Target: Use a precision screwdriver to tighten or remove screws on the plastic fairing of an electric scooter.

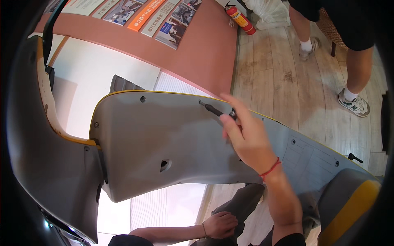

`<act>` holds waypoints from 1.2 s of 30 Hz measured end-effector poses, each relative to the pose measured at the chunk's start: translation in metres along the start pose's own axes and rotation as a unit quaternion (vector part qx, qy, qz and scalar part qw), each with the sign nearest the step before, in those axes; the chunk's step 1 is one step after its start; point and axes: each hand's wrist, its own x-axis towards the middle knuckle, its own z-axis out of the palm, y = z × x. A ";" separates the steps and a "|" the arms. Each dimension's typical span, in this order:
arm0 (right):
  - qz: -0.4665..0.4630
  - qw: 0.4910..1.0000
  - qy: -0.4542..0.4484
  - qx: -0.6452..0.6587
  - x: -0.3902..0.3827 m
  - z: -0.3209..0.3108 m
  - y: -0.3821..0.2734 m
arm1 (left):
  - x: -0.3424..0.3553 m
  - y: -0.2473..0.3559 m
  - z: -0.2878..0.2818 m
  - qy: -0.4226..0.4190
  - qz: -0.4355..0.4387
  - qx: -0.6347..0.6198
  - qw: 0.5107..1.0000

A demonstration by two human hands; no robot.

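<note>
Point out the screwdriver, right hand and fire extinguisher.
Screwdriver [214, 110]: head view, on the dark handle.
Right hand [251, 142]: head view, on the back of the hand.
Fire extinguisher [241, 19]: head view, mid-body.

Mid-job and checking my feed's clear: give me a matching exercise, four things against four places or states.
Things:
1. Right hand
2. Left hand
3. Grey panel
4. Fire extinguisher

Places or states:
A. Edged in yellow
B. Holding a dark driver
C. Beside the pink wall
D. Low in view, at the dark trousers

Pairs: 1-B, 2-D, 3-A, 4-C.
</note>
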 end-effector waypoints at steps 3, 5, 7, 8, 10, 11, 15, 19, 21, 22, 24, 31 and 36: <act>-0.099 0.985 -0.085 -0.115 0.004 -0.014 0.005 | -0.001 0.001 0.000 -0.002 -0.001 0.004 1.000; -0.099 0.980 -0.123 -0.123 0.005 -0.024 0.009 | 0.000 0.001 -0.001 0.002 0.000 0.003 1.000; -0.116 0.973 -0.123 -0.158 0.010 -0.031 0.016 | 0.000 0.001 0.000 0.005 0.001 0.003 1.000; -0.134 0.964 -0.122 -0.193 0.012 -0.033 0.020 | -0.001 0.000 0.000 0.009 0.002 0.003 1.000; -0.202 0.943 -0.094 -0.247 0.015 -0.035 0.026 | -0.001 0.001 0.000 0.012 0.004 0.004 1.000; -0.270 0.913 -0.063 -0.299 0.016 -0.036 0.027 | -0.001 0.002 -0.001 0.012 0.004 0.007 1.000; -0.320 0.894 0.001 -0.314 0.021 -0.025 0.044 | -0.001 0.002 -0.002 0.004 0.001 0.005 1.000; -0.239 0.869 0.160 -0.402 0.012 -0.003 0.039 | 0.001 0.002 -0.001 0.002 0.001 -0.002 1.000; -0.185 0.875 0.191 -0.405 0.008 0.000 0.031 | 0.003 0.004 -0.003 -0.003 0.002 -0.001 1.000; -0.093 0.927 0.156 -0.328 0.008 0.002 0.030 | 0.001 0.003 -0.002 -0.003 0.001 -0.002 1.000; 0.002 0.962 0.117 -0.246 0.009 0.000 0.023 | -0.002 0.001 0.001 0.007 -0.002 -0.014 1.000; 0.185 0.980 -0.034 0.069 0.006 -0.007 0.014 | 0.002 0.003 0.002 0.006 0.001 -0.004 1.000; 0.062 0.997 0.048 0.017 0.006 0.007 0.026 | 0.000 0.000 -0.002 -0.009 -0.009 -0.003 1.000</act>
